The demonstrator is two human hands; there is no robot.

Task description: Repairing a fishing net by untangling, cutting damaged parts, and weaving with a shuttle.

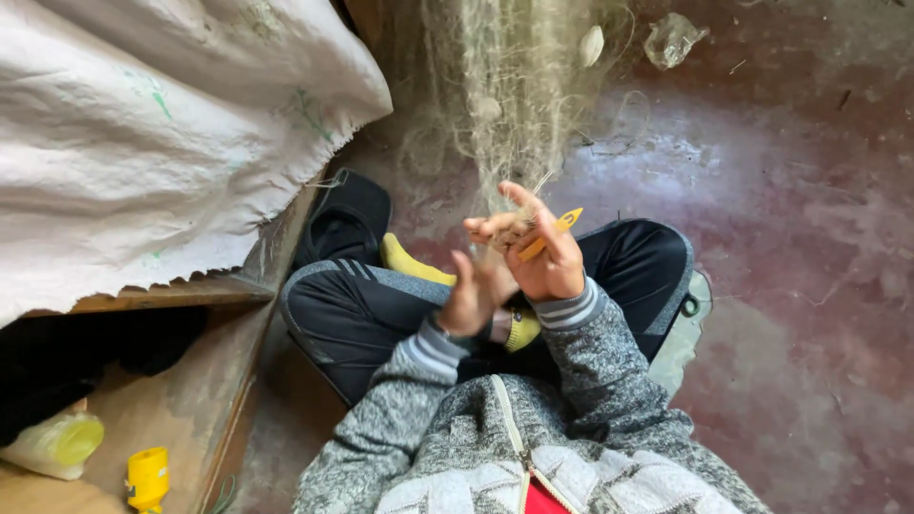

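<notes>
While I look down from the head camera, readings are as follows.

Left margin: I see a white sack (143,133) draped over a wooden box (181,400) — its edge stands just beside my left knee.
Open room: bare reddish floor (809,286) lies to my right and ahead; most free space is there.
Lower left: a yellow spool (148,476) and a pale bottle (57,443) sit inside the box, well apart from my hands.
Net: fine pale fishing net (505,105) hangs from above down to my hands, over my crossed legs — thin, tangled, greenish-grey strands.
Right hand (543,252): fingers closed on a yellow netting needle (552,233), tip pointing up-right.
Left hand (471,300): fingers pinched together on net strands, touching the right hand.
Feet: yellow socks (414,262) show beneath the hands.
</notes>
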